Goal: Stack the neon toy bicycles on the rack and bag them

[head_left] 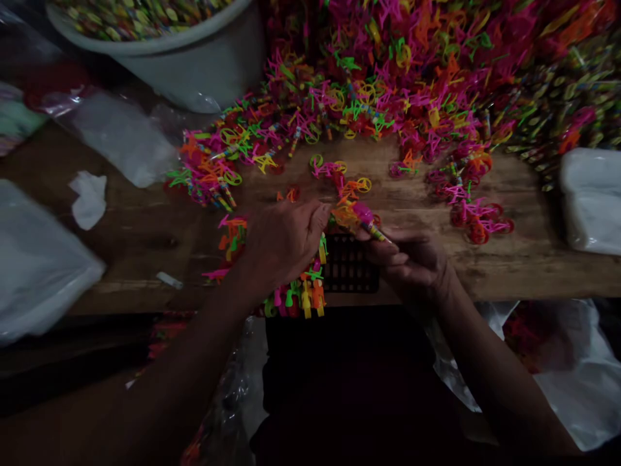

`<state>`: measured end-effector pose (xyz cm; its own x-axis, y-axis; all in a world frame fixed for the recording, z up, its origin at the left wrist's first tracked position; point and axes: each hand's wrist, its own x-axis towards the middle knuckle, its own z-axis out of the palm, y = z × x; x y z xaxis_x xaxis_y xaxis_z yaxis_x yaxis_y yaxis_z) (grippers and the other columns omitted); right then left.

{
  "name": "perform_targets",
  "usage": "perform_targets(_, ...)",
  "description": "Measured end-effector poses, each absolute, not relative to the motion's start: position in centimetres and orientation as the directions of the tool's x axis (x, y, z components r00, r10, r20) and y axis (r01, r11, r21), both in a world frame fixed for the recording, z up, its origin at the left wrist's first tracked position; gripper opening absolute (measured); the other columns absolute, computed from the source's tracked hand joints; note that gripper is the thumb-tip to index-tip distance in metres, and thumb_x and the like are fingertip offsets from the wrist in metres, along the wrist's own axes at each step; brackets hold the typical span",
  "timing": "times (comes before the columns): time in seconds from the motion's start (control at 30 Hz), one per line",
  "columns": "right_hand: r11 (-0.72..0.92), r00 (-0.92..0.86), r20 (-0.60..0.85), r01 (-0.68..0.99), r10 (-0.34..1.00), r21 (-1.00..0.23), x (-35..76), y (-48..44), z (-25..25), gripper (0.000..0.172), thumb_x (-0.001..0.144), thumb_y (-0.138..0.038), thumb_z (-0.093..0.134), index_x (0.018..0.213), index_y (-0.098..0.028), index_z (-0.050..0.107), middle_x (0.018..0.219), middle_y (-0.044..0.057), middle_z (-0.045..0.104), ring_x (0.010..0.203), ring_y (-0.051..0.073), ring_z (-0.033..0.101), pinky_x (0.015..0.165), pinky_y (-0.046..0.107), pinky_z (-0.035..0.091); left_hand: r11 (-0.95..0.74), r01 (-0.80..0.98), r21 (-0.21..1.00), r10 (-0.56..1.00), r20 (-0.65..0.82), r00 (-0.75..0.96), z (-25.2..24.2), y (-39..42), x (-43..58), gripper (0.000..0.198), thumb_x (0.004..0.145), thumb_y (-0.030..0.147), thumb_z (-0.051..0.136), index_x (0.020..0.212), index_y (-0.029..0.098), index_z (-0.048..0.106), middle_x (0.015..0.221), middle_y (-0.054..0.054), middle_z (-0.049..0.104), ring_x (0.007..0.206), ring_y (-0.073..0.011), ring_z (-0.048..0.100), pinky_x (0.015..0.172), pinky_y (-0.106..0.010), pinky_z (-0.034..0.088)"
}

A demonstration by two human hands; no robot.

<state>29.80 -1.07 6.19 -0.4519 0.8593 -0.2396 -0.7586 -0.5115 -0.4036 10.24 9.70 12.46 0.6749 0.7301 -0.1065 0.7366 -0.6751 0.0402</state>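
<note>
My right hand (412,262) pinches a slim printed tube with a bright pink top (363,212), tilted over the tray. A translucent orange plastic piece (345,217) sits against that pink top, toward my left hand. My left hand (286,239) is closed, its thumb and fingers pressed together; what they hold, if anything, is hidden. Beneath both hands lies a black slotted tray (352,265). Its left side is filled with small upright plastic toys (308,294) in green, yellow, orange and pink, partly covered by my left hand and forearm.
A large heap of colourful plastic toys (359,97) covers the back of the wooden table (160,259). Printed tubes fill a grey tub (204,71) and pile up (543,110) at right. Stacks of clear bags (39,259) lie left, with another white bag stack (594,200) right.
</note>
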Motion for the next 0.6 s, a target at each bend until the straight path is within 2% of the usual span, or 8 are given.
perform_targets(0.17, -0.504, -0.459, -0.209, -0.803, 0.864, -0.317, 30.5, -1.2, 6.6, 0.018, 0.098, -0.017, 0.046, 0.107, -0.013, 0.062, 0.064, -0.007, 0.038, 0.047, 0.006, 0.016, 0.033, 0.007, 0.020, -0.694, 0.708, 0.133, 0.709, -0.044, 0.703, 12.0, 9.9, 10.0, 0.039, 0.101, 0.040, 0.046, 0.114, 0.016, 0.074, 0.092, -0.013, 0.077, 0.089, -0.0321, 0.073, 0.074, -0.041, 0.048)
perform_targets(0.23, -0.515, -0.469, -0.216, -0.801, 0.856, -0.303, 30.3, -1.4, 6.5, 0.017, 0.098, -0.018, 0.047, 0.105, -0.013, 0.062, 0.063, -0.007, 0.038, 0.047, 0.006, 0.016, 0.032, 0.008, 0.021, -0.708, 0.676, 0.204, 0.694, 0.019, 0.720, 11.6, 10.0, 9.7, 0.036, 0.097, 0.038, 0.053, 0.115, 0.016, 0.074, 0.099, -0.013, 0.079, 0.097, -0.0334, 0.074, 0.088, -0.046, 0.052)
perform_targets(0.3, -0.532, -0.485, -0.222, -0.791, 0.846, -0.302, 30.0, -1.7, 6.2, 0.016, 0.097, -0.019, 0.049, 0.102, -0.012, 0.062, 0.062, -0.008, 0.035, 0.046, 0.006, 0.016, 0.032, 0.008, 0.022, -0.726, 0.626, 0.284, 0.672, 0.100, 0.734, 11.4, 10.2, 9.4, 0.033, 0.093, 0.034, 0.058, 0.116, 0.016, 0.074, 0.110, -0.013, 0.080, 0.110, -0.0335, 0.073, 0.106, -0.052, 0.047)
perform_targets(0.37, -0.545, -0.503, -0.211, -0.781, 0.838, -0.304, 29.7, -2.0, 5.9, 0.015, 0.096, -0.020, 0.051, 0.102, -0.012, 0.063, 0.061, -0.008, 0.034, 0.047, 0.006, 0.017, 0.033, 0.008, 0.024, -0.728, 0.582, 0.361, 0.663, 0.158, 0.732, 11.4, 10.3, 9.2, 0.035, 0.090, 0.030, 0.061, 0.121, 0.017, 0.072, 0.121, -0.012, 0.079, 0.117, -0.0321, 0.072, 0.116, -0.055, 0.041)
perform_targets(0.5, -0.540, -0.525, -0.137, -0.788, 0.840, -0.296, 29.8, -2.1, 5.7, 0.017, 0.095, -0.022, 0.054, 0.102, -0.011, 0.065, 0.060, -0.009, 0.032, 0.048, 0.006, 0.016, 0.035, 0.009, 0.031, -0.762, 0.462, 0.454, 0.593, 0.201, 0.780, 12.0, 10.2, 9.1, 0.055, 0.089, 0.021, 0.060, 0.143, 0.018, 0.058, 0.134, -0.009, 0.074, 0.124, -0.0277, 0.070, 0.117, -0.050, 0.044)
perform_targets(0.6, -0.549, -0.548, -0.098, -0.779, 0.831, -0.302, 30.2, -1.8, 5.5, 0.017, 0.094, -0.022, 0.054, 0.101, -0.011, 0.065, 0.059, -0.010, 0.027, 0.047, 0.006, 0.012, 0.036, 0.009, 0.034, -0.826, 0.327, 0.459, 0.473, 0.250, 0.845, 12.2, 10.4, 9.2, 0.049, 0.093, 0.022, 0.060, 0.141, 0.016, 0.061, 0.140, -0.011, 0.071, 0.129, -0.0271, 0.067, 0.116, -0.047, 0.046)
